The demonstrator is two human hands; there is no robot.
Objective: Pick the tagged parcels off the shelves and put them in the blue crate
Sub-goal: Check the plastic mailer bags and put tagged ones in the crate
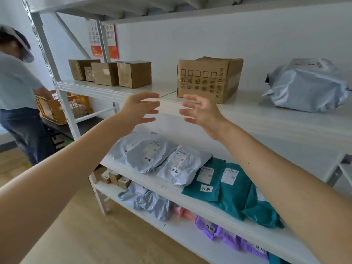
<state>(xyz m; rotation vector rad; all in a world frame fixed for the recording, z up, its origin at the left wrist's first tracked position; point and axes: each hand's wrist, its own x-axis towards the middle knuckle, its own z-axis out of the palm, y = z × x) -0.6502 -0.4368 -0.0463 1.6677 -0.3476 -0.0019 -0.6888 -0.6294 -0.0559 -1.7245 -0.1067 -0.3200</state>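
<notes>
While left hand (140,109) and right hand (202,111) hover spread and empty, cardboard box (207,79) sits just beyond, grey mailers (150,151) below.

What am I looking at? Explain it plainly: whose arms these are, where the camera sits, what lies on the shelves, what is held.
There is no machine here. A person wears one camera on the head, so you see their own arms reaching forward. The left hand and right hand are open, fingers spread, and hold nothing. They are in front of a cardboard box on the upper shelf. A grey bag lies to its right and smaller boxes stand to its left. The shelf below holds grey parcels and green parcels with handwritten tags. Another person stands at the far left by an orange basket.
</notes>
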